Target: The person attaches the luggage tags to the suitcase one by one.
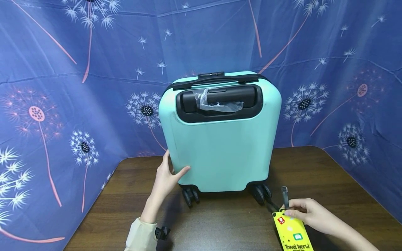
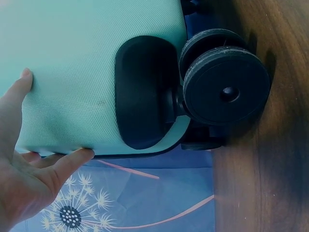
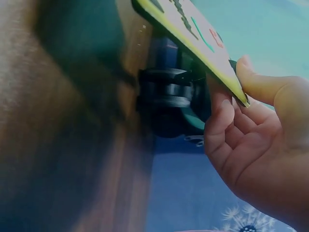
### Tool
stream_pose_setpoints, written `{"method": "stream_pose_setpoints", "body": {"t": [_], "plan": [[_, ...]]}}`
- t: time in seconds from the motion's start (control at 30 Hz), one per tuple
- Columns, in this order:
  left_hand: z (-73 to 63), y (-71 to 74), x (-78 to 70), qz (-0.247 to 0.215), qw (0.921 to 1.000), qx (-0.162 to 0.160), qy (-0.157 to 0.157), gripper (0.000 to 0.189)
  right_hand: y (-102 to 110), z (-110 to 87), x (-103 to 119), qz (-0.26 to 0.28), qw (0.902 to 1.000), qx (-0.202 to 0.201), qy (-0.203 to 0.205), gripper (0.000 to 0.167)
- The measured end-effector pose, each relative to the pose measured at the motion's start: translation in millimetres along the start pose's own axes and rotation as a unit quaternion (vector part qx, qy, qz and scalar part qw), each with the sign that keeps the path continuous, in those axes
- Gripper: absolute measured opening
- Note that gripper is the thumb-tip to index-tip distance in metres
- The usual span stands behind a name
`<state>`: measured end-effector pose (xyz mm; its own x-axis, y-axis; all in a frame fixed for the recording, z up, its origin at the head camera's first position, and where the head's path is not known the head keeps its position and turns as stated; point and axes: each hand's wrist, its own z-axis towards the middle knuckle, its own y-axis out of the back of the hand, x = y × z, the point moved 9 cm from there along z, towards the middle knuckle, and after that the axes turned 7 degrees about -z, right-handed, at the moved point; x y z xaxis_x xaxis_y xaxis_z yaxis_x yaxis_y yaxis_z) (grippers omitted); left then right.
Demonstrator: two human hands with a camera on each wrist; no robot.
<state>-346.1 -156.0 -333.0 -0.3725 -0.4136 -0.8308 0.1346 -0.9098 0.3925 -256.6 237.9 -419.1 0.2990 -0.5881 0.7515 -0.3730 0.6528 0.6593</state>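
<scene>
A mint-green suitcase (image 1: 226,150) stands upright on its black wheels (image 1: 259,193). The left hand (image 1: 166,177) holds its lower left edge, thumb on the broad face and fingers along the side, as the left wrist view also shows near a caster wheel (image 2: 227,87). By the right wheel, the right hand (image 1: 309,213) pinches the top end of a yellow luggage tag (image 1: 292,232) printed "Travel World". A dark buckled strap (image 1: 285,197) sticks up from the tag's top. In the right wrist view the tag (image 3: 193,43) appears nearly edge-on between thumb and fingers.
Crumpled clear plastic (image 1: 216,104) wraps the retracted black handle (image 1: 248,96) in the suitcase's recess. The suitcase stands on a brown wooden table (image 1: 125,198). Behind it hangs a blue cloth (image 1: 207,45) with dandelion prints, reaching down to the table's back and sides.
</scene>
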Motion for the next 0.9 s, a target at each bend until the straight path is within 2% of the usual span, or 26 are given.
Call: {"method": "stream_pose_setpoints", "body": {"t": [0.3, 0.6, 0.9], "plan": [[-0.4, -0.1, 0.3, -0.004, 1.0000, -0.002, -0.002, 0.097, 17, -4.2, 16, 0.001, 0.9997, -0.013, 0.021, 0.022], [0.2, -0.1, -0.2, -0.003, 1.0000, 0.000, -0.003, 0.097, 40, -13.6, 29, -0.060, 0.9948, -0.080, 0.017, 0.012], [-0.3, -0.1, -0.2, -0.006, 1.0000, -0.002, -0.004, 0.097, 56, -18.5, 42, -0.096, 0.9865, -0.132, 0.007, 0.010]]}}
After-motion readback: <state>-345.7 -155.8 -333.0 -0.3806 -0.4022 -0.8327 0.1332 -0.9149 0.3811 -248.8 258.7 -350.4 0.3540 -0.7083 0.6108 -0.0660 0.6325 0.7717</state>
